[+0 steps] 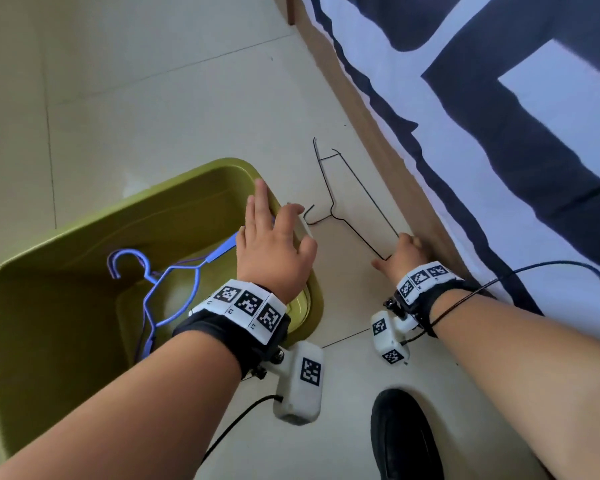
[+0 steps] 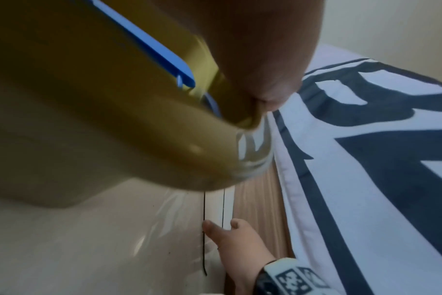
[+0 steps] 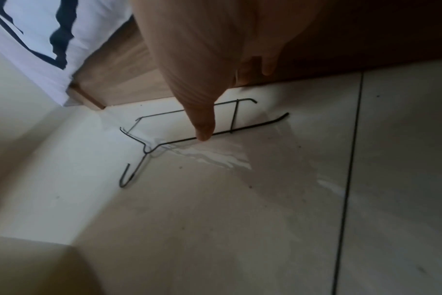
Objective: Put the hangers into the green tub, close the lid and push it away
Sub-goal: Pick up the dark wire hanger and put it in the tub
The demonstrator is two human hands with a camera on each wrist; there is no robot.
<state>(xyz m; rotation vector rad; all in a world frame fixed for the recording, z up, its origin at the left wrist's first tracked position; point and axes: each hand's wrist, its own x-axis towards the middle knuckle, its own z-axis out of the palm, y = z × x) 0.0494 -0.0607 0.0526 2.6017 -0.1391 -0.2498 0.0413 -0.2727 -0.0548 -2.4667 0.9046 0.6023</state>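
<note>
Nearest you, a black shoe (image 1: 404, 434) sits on the tiled floor (image 1: 153, 98) between your forearms. Both wrists carry marker bands with white camera units hanging below.

Your left hand (image 1: 274, 244) lies flat on the right rim of the green tub (image 1: 49, 341), fingers straight and spread, thumb out over the white clip (image 1: 303, 230) at the rim's edge. Nothing is gripped; the palm just rests on the rim. In the left wrist view the palm presses against the tub's edge and the blue strip of a hanger shows just inside.

The tub is open, left of centre, with blue hangers (image 1: 160, 282) lying inside it, hooks pointing to the far left. No lid is plainly in view.

Your right hand (image 1: 400, 254) is down on the floor, right of the tub, just beside the wooden bed frame (image 1: 361, 109). It touches the near corner of the black wire hanger (image 1: 354, 202). The thumb tip rests on the wire in the right wrist view; the other fingers curl in near the frame. Whether they pinch the wire yet, you cannot tell.

That hanger lies flat on the floor, hook toward the tub, body stretching to the far side along the frame.

Beyond, a white and dark patterned bedsheet (image 1: 499, 133) covers the bed.
</note>
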